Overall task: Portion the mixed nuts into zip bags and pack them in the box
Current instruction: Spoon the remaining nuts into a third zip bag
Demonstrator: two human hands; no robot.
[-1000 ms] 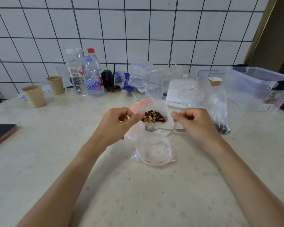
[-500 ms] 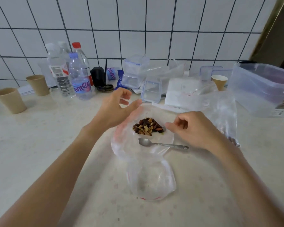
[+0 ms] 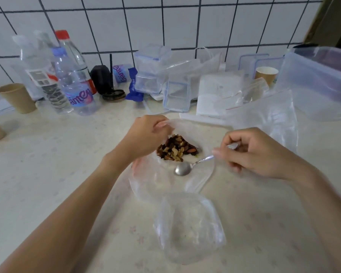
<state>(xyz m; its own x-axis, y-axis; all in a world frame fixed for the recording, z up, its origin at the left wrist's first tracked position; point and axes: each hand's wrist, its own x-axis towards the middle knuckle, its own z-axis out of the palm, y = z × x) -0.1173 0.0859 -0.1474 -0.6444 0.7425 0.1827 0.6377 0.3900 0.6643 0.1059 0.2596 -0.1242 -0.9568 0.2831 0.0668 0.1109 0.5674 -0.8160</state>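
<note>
Right hand [image 3: 262, 152] pinches the silver metal spoon [image 3: 187, 167] by its handle; bowl points to 8 o'clock, just at 5 o'clock of the brown mixed-nut pile [image 3: 176, 149]. Left hand [image 3: 146, 134] pinches the clear plastic bag's [image 3: 193, 125] far rim open. Empty clear zip bag [image 3: 189, 227] lies at 6 o'clock, nearer the spoon hand.

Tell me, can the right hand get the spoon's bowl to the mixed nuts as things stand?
Probably yes. The right hand pinches the spoon by its handle, and the spoon's bowl lies just in front of the mixed nuts, nothing between. The left hand holds the bag's rim up.
</note>
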